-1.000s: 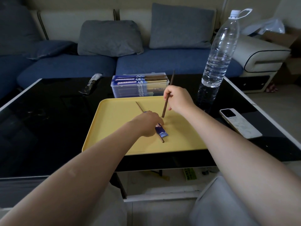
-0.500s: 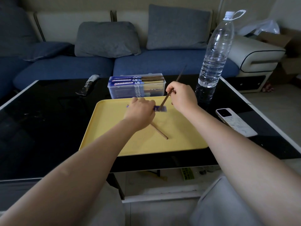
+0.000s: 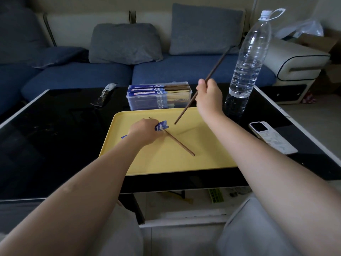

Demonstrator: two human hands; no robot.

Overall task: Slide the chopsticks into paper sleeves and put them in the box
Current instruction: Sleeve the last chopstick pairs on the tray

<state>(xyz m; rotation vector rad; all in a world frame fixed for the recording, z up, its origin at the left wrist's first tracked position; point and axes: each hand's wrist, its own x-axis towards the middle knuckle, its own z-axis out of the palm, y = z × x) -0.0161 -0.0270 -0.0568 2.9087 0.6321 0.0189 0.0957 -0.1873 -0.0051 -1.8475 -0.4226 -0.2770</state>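
Observation:
My left hand [image 3: 144, 133] grips a blue paper sleeve [image 3: 161, 126] just above the yellow tray [image 3: 203, 159]; the sleeve's open end sticks out to the right of my fingers. A brown chopstick [image 3: 180, 144] lies on the tray under that hand, running toward the front right. My right hand [image 3: 209, 97] holds a second brown chopstick [image 3: 186, 109] raised and slanted, its lower tip a short way right of the sleeve's mouth. Behind the tray stands a clear plastic box [image 3: 159, 97] with several sleeved chopsticks lying in it.
A tall water bottle [image 3: 249, 58] stands at the tray's back right. A phone [image 3: 272, 139] lies on the black table right of the tray. A small tube-like packet [image 3: 104, 94] lies at the back left. A sofa with cushions is behind the table.
My right hand has lifted its chopstick up and to the right, away from the sleeve. My left hand has drawn the sleeve back toward me, over the tray's middle.

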